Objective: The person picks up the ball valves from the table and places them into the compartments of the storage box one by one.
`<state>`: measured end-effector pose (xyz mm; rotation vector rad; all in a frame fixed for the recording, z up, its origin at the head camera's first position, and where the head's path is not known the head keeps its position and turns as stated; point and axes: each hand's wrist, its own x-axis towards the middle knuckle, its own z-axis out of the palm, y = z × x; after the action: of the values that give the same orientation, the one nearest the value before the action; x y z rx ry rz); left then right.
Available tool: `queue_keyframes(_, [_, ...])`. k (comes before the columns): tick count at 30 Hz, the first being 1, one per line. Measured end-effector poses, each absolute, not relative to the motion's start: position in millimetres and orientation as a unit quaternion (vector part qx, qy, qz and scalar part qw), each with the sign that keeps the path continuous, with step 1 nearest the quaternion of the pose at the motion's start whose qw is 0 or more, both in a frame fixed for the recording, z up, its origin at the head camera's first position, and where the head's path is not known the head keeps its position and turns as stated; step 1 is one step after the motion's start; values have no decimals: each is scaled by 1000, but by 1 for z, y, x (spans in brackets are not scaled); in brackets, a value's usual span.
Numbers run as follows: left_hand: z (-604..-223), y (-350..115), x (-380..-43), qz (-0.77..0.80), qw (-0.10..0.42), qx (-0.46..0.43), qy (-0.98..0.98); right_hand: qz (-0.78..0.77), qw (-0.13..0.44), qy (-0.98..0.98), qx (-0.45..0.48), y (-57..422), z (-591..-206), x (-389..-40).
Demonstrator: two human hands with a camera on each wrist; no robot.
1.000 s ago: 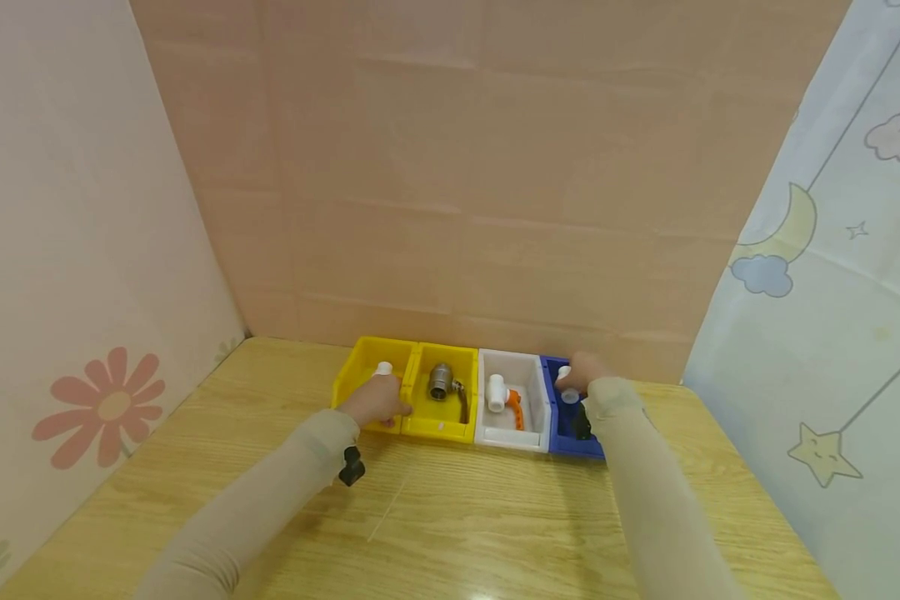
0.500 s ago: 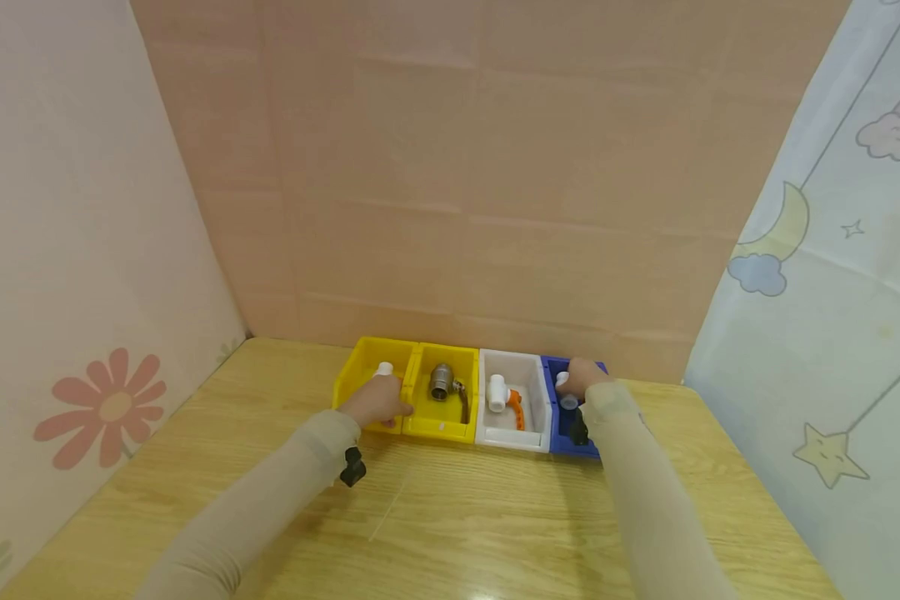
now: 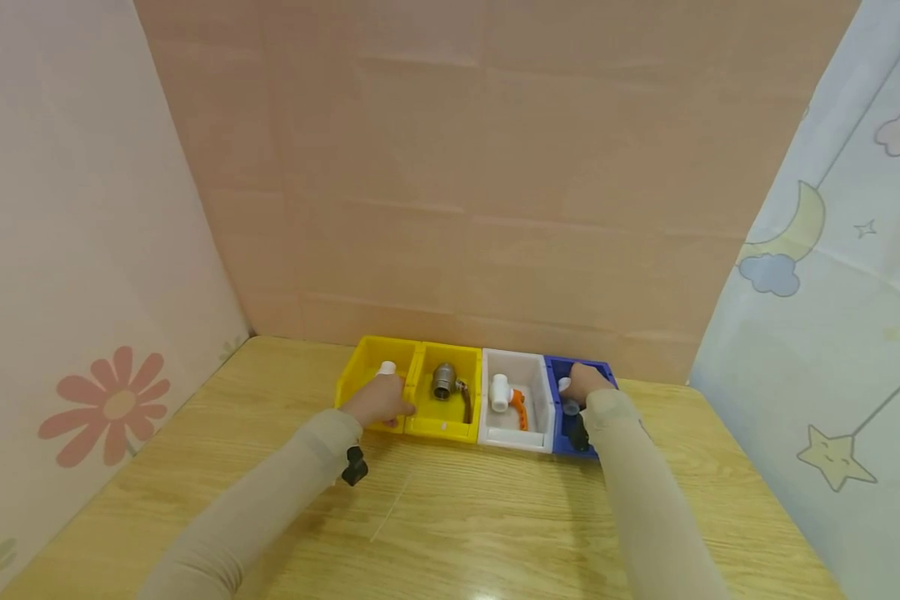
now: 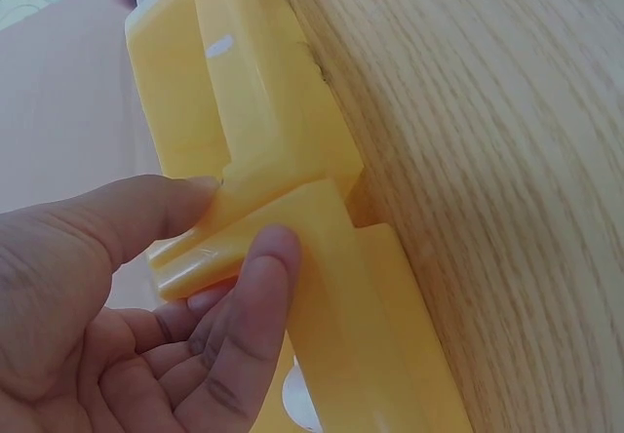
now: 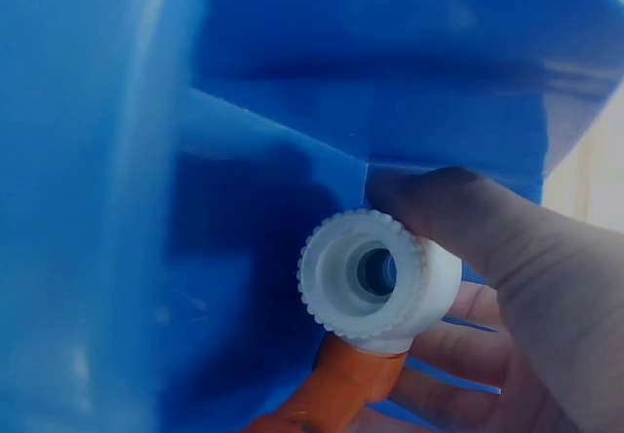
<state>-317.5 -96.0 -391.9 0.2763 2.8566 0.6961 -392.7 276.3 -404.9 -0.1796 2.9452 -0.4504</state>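
Note:
My left hand (image 3: 378, 400) is at the front of the leftmost yellow bin (image 3: 351, 372). In the left wrist view its thumb and index finger pinch the adjoining walls of that bin and the second yellow bin (image 4: 175, 92). A white valve part (image 3: 387, 367) shows behind the hand. Inside the blue bin (image 5: 292, 23), my right hand (image 3: 587, 382) grips a white plastic ball valve (image 5: 356, 272) with an orange handle (image 5: 341, 384). The thumb lies over the valve's body and the fingers wrap behind it; its ribbed round end faces the wrist camera.
A metal valve (image 3: 444, 381) with a lever lies in the second yellow bin. The white bin (image 3: 510, 360) holds another white valve (image 3: 500, 392) with an orange handle. All the bins stand in a row on the wooden table (image 3: 472, 517), near the backdrop (image 3: 457, 208).
My right hand has moved down into the blue bin and slightly toward me, with the valve in it. My left hand stays at the yellow bins.

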Motion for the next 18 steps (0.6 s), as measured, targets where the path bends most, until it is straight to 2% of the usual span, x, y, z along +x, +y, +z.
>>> queue_keyframes(18, [-389, -95, -316, 238, 99, 85, 963, -169, 71, 982, -40, 278, -412, -391])
